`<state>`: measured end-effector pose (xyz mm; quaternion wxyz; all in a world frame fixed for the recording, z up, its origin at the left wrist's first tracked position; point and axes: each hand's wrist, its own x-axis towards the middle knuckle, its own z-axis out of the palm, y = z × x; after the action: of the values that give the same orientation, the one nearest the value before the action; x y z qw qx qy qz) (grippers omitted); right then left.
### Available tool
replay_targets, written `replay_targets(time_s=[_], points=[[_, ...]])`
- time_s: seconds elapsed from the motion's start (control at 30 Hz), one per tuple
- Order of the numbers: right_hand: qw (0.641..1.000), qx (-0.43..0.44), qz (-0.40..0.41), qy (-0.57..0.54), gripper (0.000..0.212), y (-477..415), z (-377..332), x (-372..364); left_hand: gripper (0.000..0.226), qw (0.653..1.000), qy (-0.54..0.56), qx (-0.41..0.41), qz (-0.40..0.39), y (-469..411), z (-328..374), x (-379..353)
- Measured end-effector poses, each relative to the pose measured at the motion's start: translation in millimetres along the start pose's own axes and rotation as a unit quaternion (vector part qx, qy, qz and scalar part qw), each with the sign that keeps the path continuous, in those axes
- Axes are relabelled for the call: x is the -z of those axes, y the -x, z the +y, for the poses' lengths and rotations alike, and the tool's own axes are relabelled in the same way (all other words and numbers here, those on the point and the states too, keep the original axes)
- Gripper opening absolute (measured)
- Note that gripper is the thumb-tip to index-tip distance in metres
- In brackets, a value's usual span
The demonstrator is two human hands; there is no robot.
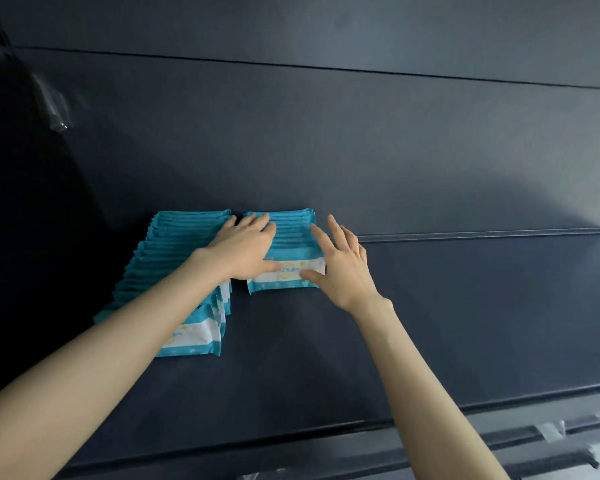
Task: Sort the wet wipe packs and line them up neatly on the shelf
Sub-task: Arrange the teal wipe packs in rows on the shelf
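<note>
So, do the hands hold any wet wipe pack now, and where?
Nothing is gripped. The left hand lies flat on top of the right row of wet wipe packs; the right hand touches its right side.

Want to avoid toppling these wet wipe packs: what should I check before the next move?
1. Left hand lies flat on the right row of packs: ok.
2. Right hand braces that row's right side: ok.
3. Row fronts level: not ok, the left row of packs reaches nearer the front of the shelf.
4. Rows reach the back wall: cannot tell.
5. Bare shelf space on the right: ok.
</note>
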<state>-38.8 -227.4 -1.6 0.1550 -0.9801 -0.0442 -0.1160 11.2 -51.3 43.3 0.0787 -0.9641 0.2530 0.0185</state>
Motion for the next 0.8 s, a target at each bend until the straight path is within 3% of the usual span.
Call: replay_targets(time_s=[0.2, 0.4, 0.6, 0.8], points=[[0.989, -0.031, 0.138, -0.035, 0.041, 49, 9, 35, 0.054, 0.979, 0.095, -0.005, 0.182, 33, 38, 19], [0.963, -0.078, 0.252, -0.048, 0.032, 151, 48, 63, 0.041, 0.918, 0.225, -0.069, 0.32, 79, 133, 9], [0.956, -0.163, 0.242, -0.015, 0.03, 306, 117, 78, 0.039, 0.893, 0.315, -0.137, 0.289, 138, 275, -31], [0.947, -0.266, 0.182, 0.007, 0.026, 470, 177, 74, 0.039, 0.898, 0.353, -0.211, 0.156, 201, 417, -86]])
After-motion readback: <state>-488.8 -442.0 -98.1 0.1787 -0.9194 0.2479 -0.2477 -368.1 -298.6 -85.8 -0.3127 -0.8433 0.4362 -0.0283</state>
